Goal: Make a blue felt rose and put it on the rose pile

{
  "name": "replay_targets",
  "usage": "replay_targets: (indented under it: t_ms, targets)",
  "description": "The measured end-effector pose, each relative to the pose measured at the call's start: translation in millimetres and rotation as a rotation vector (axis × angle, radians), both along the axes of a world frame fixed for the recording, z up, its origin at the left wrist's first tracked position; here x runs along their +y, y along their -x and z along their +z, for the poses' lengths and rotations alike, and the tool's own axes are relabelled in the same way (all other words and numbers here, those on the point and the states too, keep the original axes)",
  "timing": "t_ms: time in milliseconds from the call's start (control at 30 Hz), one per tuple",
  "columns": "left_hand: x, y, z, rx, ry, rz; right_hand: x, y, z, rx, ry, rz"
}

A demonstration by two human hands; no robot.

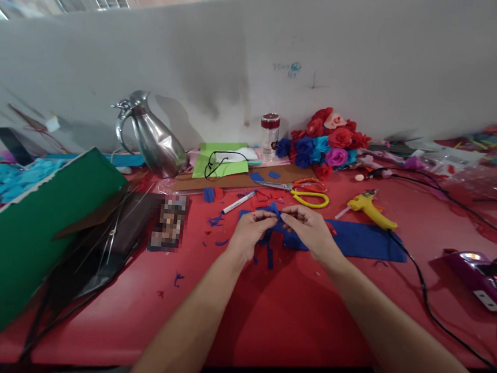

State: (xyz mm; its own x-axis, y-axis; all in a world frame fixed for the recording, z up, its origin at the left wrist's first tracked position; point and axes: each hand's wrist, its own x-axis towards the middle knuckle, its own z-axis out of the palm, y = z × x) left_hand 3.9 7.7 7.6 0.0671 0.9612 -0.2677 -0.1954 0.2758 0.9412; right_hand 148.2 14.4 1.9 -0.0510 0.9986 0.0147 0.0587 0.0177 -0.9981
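Between my fingertips is a small piece of blue crepe paper [275,208], pinched from both sides. My left hand [253,227] is closed on its left side, and my right hand [308,225] is closed on its right side. Beneath and to the right of them lies a flat blue paper strip [369,241] on the red table. Blue scraps [216,221] are scattered to the left. A white marker [238,202] lies just beyond my left hand. Scissors [310,199] with yellow and red handles rest beyond my right hand.
A yellow glue gun [370,209] lies right, its cable running to a purple power strip [475,276]. Paper flowers [339,139], a lidded jar [269,135], glasses [220,161] and a metal jug [154,137] stand or lie along the wall. A green box [34,243] occupies the left.
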Motion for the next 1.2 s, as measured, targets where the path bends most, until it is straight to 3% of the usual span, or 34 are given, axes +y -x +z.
replay_targets:
  t_ms: [300, 500, 700, 867, 967, 1200]
  targets:
    - [3, 4, -1.9, -0.09, -0.008, 0.1, 4, -5, -0.8, 0.128, 0.088, -0.146]
    - [5, 6, -2.5, -0.042, -0.027, 0.167, 11, -9, -7.8, 0.087, 0.043, -0.194]
    - [3, 4, 0.3, -0.086, -0.016, 0.094, 9, -6, -10.8, -0.155, -0.064, -0.104]
    - [-2, -1, 1.0, -0.084, -0.001, -0.015, 0, -2, -1.4, 0.103, 0.107, 0.123]
    - [-4, -3, 2.2, -0.039, -0.037, -0.019, 0, -2, 1.5, 0.151, 0.12, 0.093]
    - [-6, -4, 4.7, 0.035, -0.218, 0.108, 1, -4, 4.7, 0.049, 0.054, 0.046]
